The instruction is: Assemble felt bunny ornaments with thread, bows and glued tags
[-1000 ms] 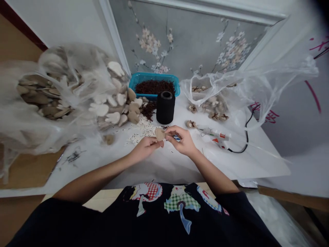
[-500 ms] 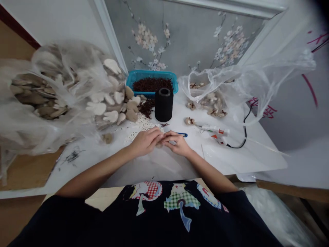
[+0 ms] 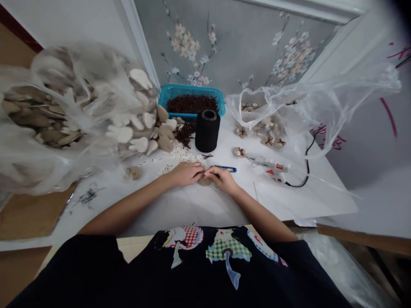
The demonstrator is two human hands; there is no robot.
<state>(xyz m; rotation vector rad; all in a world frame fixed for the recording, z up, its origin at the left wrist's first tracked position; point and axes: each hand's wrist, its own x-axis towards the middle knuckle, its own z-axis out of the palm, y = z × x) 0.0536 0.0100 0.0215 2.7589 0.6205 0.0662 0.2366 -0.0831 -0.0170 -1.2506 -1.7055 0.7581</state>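
Black spool (image 3: pixel 207 134) beyond, blue tool (image 3: pixel 231 169) partly behind right hand (image 3: pixel 224 180), grip pinching beige piece (image 3: pixel 204 182), left hand (image 3: pixel 183 174), grip unclear

- I get dim, cool light, its source out of my sight.
- I see soft shadow on the tabletop's near side.
- My wide lens stretches the edges; the upper-right corner goes black.
- The brown piece (image 3: pixel 204 181) looks blurry to me.
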